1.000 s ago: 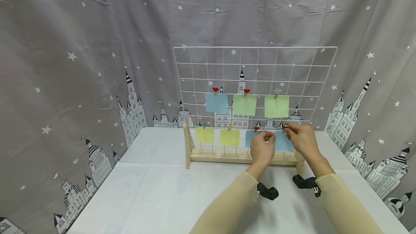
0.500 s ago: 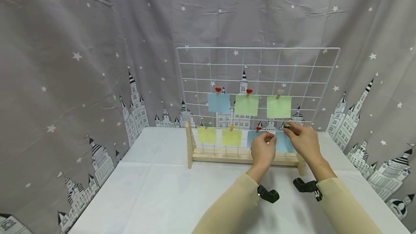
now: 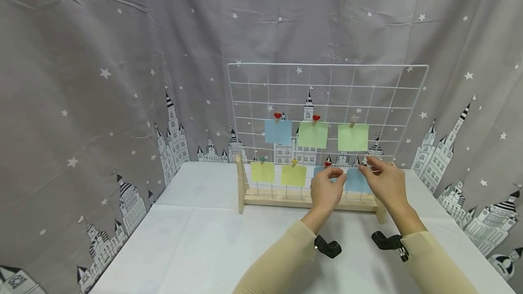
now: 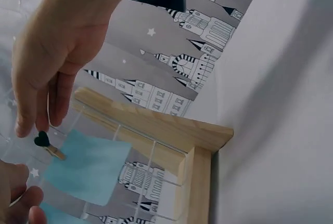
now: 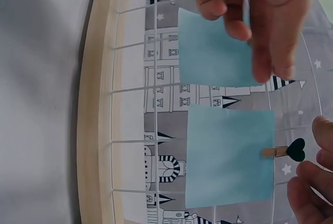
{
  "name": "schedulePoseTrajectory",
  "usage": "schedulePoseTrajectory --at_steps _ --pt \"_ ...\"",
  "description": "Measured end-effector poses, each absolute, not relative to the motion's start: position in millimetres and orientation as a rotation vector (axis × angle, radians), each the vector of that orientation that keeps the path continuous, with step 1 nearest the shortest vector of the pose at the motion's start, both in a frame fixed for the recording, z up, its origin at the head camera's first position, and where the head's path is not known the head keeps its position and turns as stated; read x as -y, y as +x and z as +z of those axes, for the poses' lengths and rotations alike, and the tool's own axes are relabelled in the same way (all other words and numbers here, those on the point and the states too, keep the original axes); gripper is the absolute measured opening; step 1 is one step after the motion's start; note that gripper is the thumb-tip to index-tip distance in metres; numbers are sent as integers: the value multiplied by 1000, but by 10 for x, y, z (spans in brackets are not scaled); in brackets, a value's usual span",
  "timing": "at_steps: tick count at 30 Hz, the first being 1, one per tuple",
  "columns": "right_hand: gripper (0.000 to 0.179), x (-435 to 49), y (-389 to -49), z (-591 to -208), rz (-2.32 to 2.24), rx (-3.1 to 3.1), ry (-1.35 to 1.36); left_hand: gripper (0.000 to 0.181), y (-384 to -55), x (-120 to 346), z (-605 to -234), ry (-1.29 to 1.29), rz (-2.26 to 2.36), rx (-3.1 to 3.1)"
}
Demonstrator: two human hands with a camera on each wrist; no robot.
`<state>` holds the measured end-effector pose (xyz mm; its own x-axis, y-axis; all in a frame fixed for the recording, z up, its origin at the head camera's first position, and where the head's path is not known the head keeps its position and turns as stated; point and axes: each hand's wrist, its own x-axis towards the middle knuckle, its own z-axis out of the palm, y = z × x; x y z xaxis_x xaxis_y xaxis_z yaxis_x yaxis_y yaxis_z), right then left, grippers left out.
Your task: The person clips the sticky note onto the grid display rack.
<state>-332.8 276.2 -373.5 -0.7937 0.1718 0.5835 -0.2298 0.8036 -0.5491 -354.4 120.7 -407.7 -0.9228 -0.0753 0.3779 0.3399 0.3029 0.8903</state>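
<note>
A white wire grid (image 3: 327, 64) stands in a wooden base (image 3: 278, 199). My right hand (image 3: 384, 183) is at the lower right of the grid, thumb and fingers parted around the dark green heart of a small wooden clothespin (image 5: 296, 150). That clothespin holds a blue paper note (image 5: 229, 156) by its top edge. Left of it, my left hand (image 3: 327, 192) hovers before another blue note (image 5: 213, 52), partly covering it in the head view. Its fingers are bent loosely with nothing between them. A red heart clothespin (image 3: 328, 164) tops this second note.
Two yellow notes (image 3: 263, 172) hang further left in the lower row. Above them, a blue note (image 3: 278, 131) and two green notes (image 3: 313, 135) hang from heart clothespins. The white table (image 3: 196, 248) runs back to a grey castle-print curtain (image 3: 122, 80).
My right thumb and fingers have parted from the clothespin on the right blue note. My left hand has drawn slightly away from that note's left edge. The head view has shifted a little.
</note>
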Motion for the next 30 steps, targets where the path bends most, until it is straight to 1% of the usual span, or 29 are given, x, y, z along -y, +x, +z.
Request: schedulePoseTrajectory --at_steps 6,14,18,26,30 --pt "45 -2744 -3295 -3748 755 2336 56 20 -3491 -1131 -3986 -389 -1561 2305" --pt "59 -2708 -3243 -3681 690 2367 160 38 -3410 -933 -3847 -580 -1235 2472" --pt "63 -2688 -3216 -3647 679 2389 219 45 -3400 -823 -3774 -652 -1020 2517" --pt "72 -2658 -3136 -3611 649 2484 302 57 -3339 -603 -3660 -669 -636 2603" --pt "75 -2671 -3070 -3582 598 2508 335 63 -3306 -490 -3609 -697 -538 2626"
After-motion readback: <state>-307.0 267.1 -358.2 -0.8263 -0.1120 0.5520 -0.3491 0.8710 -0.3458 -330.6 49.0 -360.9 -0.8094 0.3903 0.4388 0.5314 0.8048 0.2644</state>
